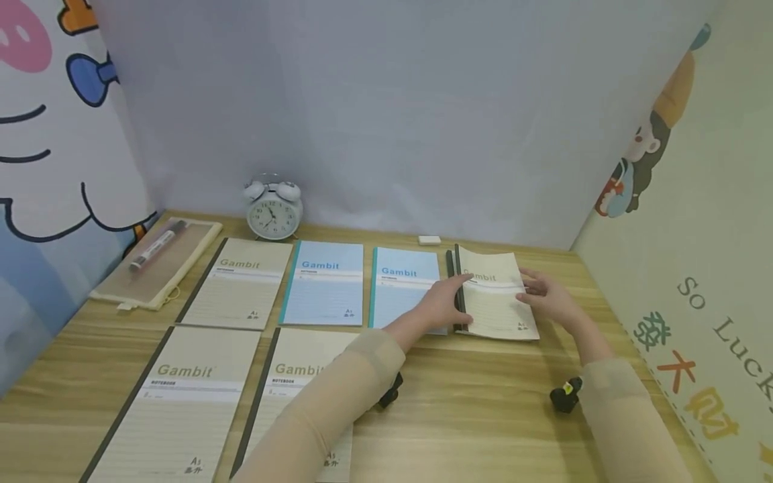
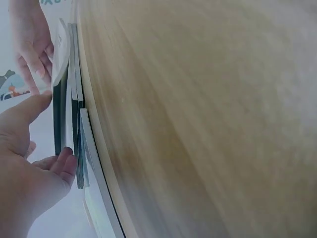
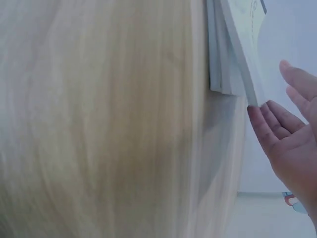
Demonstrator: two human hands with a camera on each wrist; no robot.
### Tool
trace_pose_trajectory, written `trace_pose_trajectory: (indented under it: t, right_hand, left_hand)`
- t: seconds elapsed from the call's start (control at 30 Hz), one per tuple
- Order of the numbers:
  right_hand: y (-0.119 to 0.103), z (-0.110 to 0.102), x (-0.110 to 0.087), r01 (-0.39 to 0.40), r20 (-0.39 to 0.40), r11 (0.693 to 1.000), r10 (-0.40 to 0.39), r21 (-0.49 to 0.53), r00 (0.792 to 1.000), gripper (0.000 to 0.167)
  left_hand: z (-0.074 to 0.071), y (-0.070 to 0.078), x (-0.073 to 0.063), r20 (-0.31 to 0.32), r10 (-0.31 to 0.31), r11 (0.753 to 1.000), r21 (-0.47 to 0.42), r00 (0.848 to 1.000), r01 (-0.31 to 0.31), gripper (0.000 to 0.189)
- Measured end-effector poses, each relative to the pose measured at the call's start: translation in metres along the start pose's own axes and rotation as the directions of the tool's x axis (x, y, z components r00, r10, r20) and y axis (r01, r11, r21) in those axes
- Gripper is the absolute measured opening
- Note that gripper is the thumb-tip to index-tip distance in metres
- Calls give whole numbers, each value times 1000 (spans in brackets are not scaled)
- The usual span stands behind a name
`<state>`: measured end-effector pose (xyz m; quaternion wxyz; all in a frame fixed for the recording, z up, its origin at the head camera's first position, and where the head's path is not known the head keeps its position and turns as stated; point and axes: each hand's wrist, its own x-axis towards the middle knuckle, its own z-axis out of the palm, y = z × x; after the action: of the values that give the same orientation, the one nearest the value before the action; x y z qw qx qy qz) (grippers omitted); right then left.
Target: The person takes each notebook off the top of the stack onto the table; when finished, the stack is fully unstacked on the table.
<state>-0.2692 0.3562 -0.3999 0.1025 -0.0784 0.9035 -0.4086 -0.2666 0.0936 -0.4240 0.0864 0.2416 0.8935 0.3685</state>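
My left hand [image 1: 439, 305] grips a beige Gambit notebook [image 1: 492, 295] at its dark spine. At the opposite edge, the fingertips of my right hand [image 1: 548, 298] touch the same notebook. The right wrist view shows that hand's fingers [image 3: 270, 131] against the edge, with the thumb [image 3: 297, 79] apart from the cover. This notebook is tilted above other notebooks [image 3: 220, 64] stacked beneath it; its cover bows slightly. In the left wrist view, digits of the left hand [image 2: 32, 163] lie at the spine [image 2: 58, 121]. A blue notebook [image 1: 386, 295] lies just left of the stack.
Another blue notebook [image 1: 323, 285] and several beige notebooks [image 1: 235, 285] lie in rows on the wooden table [image 1: 471, 416]. Behind them stand a white alarm clock [image 1: 274, 215] and a white eraser [image 1: 429, 240]. A marker [image 1: 158, 245] rests on a mesh pouch [image 1: 147, 278] at far left.
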Motion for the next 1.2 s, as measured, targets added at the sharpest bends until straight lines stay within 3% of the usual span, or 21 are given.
trace_pose_trajectory:
  t: [0.17, 0.37, 0.57, 0.77, 0.97, 1.1, 1.2]
  right_hand:
    - [-7, -3, -2, 22, -87, 1000, -21, 12, 996, 66]
    - [-16, -5, -3, 15, -152, 998, -7, 54, 988, 64]
    - [-31, -9, -6, -6, -161, 1000, 10, 23, 987, 67]
    - [-45, -13, -9, 23, -142, 1000, -20, 19, 990, 67]
    - [-55, -13, -13, 116, -153, 993, -115, -6, 982, 60]
    - [-62, -14, -16, 107, -151, 993, -114, -55, 982, 59]
    - [-70, -14, -18, 97, -133, 994, -103, -53, 986, 61]
  left_hand:
    - [0, 3, -2, -65, -61, 980, -192, 996, 48, 79]
    - [-1, 6, -4, -101, -161, 919, -377, 982, 112, 77]
    - [-7, 6, -5, -166, -256, 881, -446, 952, 159, 72]
    - [-18, 8, -7, -189, -290, 862, -477, 938, 170, 68]
    - [-32, 10, -15, -159, -280, 848, -502, 947, 167, 68]
    - [-44, 9, -20, -131, -253, 836, -528, 959, 149, 66]
    - [-54, 8, -21, -128, -233, 842, -523, 964, 134, 67]
